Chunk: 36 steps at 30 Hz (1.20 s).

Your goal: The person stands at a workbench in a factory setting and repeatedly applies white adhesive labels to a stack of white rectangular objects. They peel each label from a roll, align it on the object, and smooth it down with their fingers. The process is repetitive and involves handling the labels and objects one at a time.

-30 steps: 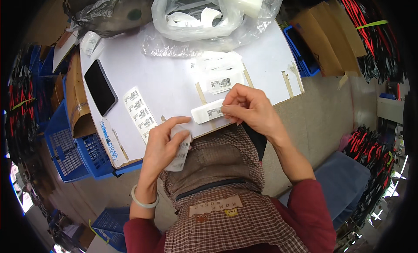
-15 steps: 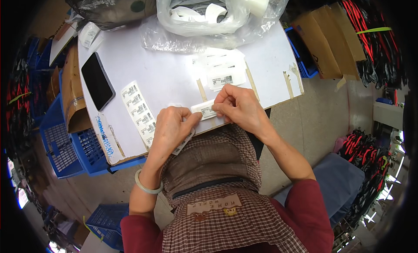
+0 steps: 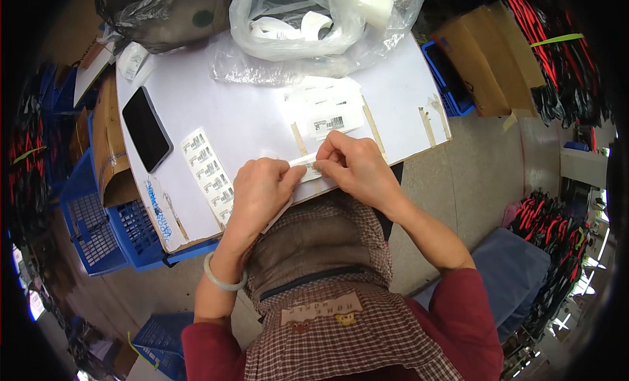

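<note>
A small white label with dark print lies at the table's near edge between my hands. My left hand is closed, thumb and forefinger pinching the label's left end. At the other end my right hand pinches it between thumb and bent fingers. My fingers cover both ends of the label. Part of another white strip shows below my left hand. To the left lies a strip of barcode stickers. A pile of white printed labels rests just beyond my right hand.
A black phone lies at the white table's left side. A clear plastic bag with paper rolls and a black bag stand at the back. Blue crates and cardboard boxes flank the table.
My right hand has shifted slightly left and down along the label, closer to my left hand. The whole view has moved a little. Both hands keep their pinch.
</note>
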Each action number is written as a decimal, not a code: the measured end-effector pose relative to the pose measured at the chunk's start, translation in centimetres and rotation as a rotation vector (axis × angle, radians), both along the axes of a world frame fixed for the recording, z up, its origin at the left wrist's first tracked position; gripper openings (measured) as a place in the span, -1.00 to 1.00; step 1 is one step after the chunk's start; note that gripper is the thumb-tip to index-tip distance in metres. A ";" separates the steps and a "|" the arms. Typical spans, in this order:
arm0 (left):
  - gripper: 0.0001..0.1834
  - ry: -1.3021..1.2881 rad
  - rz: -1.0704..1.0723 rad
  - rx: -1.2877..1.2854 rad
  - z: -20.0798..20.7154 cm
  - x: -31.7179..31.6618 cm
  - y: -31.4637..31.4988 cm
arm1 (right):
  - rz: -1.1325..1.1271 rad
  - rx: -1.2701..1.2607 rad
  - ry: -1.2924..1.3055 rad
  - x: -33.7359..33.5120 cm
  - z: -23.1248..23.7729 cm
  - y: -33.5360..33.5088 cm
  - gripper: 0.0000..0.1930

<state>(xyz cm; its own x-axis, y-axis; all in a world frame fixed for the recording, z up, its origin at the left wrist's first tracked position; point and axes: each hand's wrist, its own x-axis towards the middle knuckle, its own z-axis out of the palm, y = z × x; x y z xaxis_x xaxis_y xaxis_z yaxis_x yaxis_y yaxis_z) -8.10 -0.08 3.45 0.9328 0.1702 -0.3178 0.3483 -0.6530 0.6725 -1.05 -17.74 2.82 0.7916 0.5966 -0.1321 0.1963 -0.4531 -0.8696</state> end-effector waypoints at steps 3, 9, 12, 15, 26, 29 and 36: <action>-0.64 -0.097 0.123 -0.133 2.1 1.0 0.5 | -0.187 0.166 0.217 2.1 1.8 -1.0 -0.91; -0.59 -0.035 -0.223 0.358 -0.2 7.4 0.1 | -0.116 -0.212 -0.449 5.2 -2.2 0.4 -0.74; -0.60 -0.029 -0.222 0.322 -0.6 7.6 0.2 | -0.092 -0.382 -0.474 5.5 -1.3 0.6 -0.67; -0.65 0.181 -0.223 0.067 1.2 7.9 0.8 | -0.110 -0.356 -0.452 5.4 -0.5 -0.5 -0.65; -0.61 -0.145 0.103 -0.903 3.7 -0.5 2.8 | -0.093 0.536 -0.126 -0.5 1.4 2.3 -0.85; -0.78 -0.201 0.149 -0.901 3.0 -1.5 2.6 | -0.077 0.533 -0.077 -0.6 1.2 1.8 -0.87; -0.75 -0.084 0.254 -0.548 3.6 -3.0 1.9 | -0.104 0.564 -0.141 -0.1 1.4 0.7 -0.88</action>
